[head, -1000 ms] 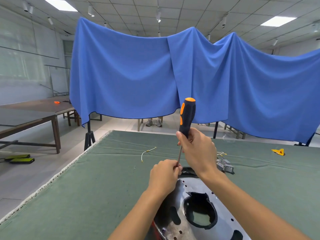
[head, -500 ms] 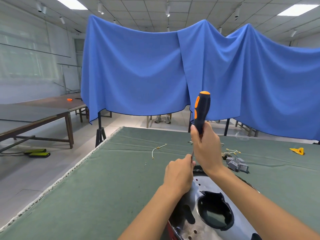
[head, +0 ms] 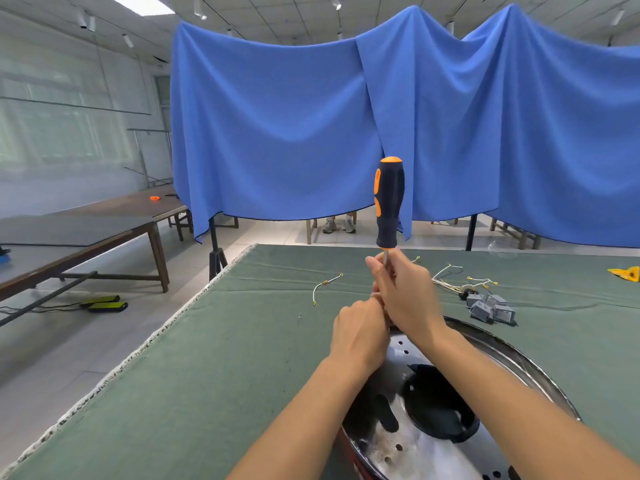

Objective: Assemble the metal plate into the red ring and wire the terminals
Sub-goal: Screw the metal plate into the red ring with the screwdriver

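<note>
head view, one moment. a screwdriver (head: 389, 202) with a black and orange handle stands nearly upright over the far rim of the metal plate (head: 398, 441), handle on top, tip hidden behind the hands. the right hand (head: 407, 296) has its fingers curled round the bare shaft just below the handle; the handle itself is free above the fist. the left hand (head: 362, 332) sits lower and touches the right hand, fingers curled inward at the shaft's lower end; what it pinches there cannot be told, the fingertips are hidden. the metal plate lies flat at the near edge of the table (head: 207, 358), toward its right half, shiny, with small round holes and a black part (head: 440, 407) seated in its large central cutout. a sliver of the red ring (head: 346, 448) shows under the plate's near-left rim, so the plate sits in or on the ring; how fully it is seated cannot be told. the table carries a green cloth. left of the hands, toward the far edge, lies a short white wire (head: 325, 287) with gold terminals, and nearer, a small screw (head: 300, 315). right of the hands, just beyond the plate's far rim, sits a cluster of grey terminal blocks (head: 490, 308) with a bundle of white wires (head: 460, 277) just behind it. a yellow object (head: 625, 273) lies at the far right edge. a blue drape (head: 277, 126) hangs behind the table; a wooden bench (head: 86, 233) stands off to the left.
</note>
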Action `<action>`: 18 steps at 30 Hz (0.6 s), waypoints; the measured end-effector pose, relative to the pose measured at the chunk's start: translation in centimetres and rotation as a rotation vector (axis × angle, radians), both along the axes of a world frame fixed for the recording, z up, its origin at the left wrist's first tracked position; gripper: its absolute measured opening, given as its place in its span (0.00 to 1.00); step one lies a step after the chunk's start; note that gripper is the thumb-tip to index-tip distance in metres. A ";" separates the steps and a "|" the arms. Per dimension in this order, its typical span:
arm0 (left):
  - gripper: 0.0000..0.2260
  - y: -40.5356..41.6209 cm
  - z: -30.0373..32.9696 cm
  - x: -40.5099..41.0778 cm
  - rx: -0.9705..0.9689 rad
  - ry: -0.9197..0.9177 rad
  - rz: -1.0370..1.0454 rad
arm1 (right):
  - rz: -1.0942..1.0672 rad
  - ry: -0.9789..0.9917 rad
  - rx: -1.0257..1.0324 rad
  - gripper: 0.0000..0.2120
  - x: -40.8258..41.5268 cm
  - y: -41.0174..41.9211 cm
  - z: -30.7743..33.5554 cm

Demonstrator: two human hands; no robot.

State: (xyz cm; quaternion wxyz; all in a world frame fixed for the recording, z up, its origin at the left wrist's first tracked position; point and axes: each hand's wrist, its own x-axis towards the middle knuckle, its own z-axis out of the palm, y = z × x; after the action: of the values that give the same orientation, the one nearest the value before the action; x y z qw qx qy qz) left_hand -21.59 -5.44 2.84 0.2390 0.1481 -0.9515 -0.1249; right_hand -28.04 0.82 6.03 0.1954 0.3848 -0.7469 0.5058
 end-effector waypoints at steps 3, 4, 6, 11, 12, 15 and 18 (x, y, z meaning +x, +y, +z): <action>0.10 0.0 0.0 0.1 0.007 0.016 -0.010 | 0.017 0.036 0.008 0.15 0.2 0.1 -0.1; 0.12 0.0 0.1 0.2 0.003 0.022 -0.013 | 0.025 0.040 -0.004 0.16 0.3 0.1 -0.1; 0.13 0.0 0.2 0.3 -0.013 0.025 -0.014 | 0.030 0.055 -0.023 0.17 0.4 0.1 -0.2; 0.10 0.3 0.5 0.5 -0.011 0.018 -0.012 | 0.025 0.083 -0.049 0.20 0.2 0.2 -0.2; 0.09 0.3 0.5 0.6 -0.006 0.019 -0.010 | 0.031 0.084 -0.052 0.21 0.2 0.1 -0.2; 0.06 0.5 0.7 0.7 0.006 0.021 -0.016 | 0.044 0.092 -0.069 0.22 0.0 0.0 -0.2; 0.04 0.5 0.8 0.7 0.026 0.024 -0.025 | 0.069 0.091 -0.101 0.23 0.0 0.0 -0.2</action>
State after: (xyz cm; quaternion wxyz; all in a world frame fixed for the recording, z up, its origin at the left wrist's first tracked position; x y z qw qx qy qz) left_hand -20.89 -4.92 3.62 0.2468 0.1377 -0.9487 -0.1420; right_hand -27.99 0.87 5.86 0.2307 0.4229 -0.6971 0.5311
